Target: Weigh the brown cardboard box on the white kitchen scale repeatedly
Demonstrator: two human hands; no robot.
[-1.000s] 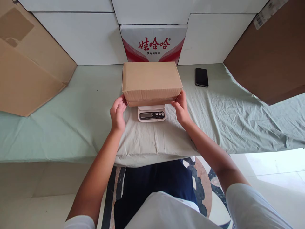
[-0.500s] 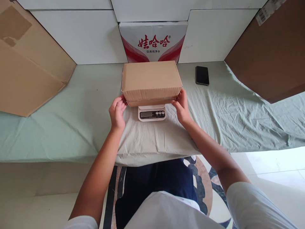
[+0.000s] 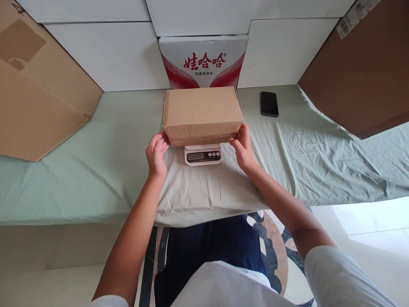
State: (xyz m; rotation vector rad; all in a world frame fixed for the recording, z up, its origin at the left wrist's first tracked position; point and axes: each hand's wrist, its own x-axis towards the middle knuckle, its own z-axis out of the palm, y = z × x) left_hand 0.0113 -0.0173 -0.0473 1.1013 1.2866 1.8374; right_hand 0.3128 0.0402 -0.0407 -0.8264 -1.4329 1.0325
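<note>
A closed brown cardboard box [image 3: 202, 107] sits on or just over a small white kitchen scale [image 3: 203, 156], and it hides the weighing plate. The scale's display and round buttons show in front of the box. My left hand [image 3: 156, 152] grips the box at its near left corner, fingertips tucked behind its side. At the near right corner my right hand [image 3: 243, 148] holds the other side, thumb on the front face. Whether the box's weight rests fully on the scale I cannot tell.
Pale green cloth [image 3: 128, 170] covers the table. A black smartphone [image 3: 269, 103] lies at the back right. Behind stands a white and red carton [image 3: 204, 59] against white panels. Large cardboard pieces flank the table at left [image 3: 47, 98] and right [image 3: 351, 76].
The whole view has shifted slightly downward in the picture. Both hands keep their hold on the box, which stays at the same place over the scale.
</note>
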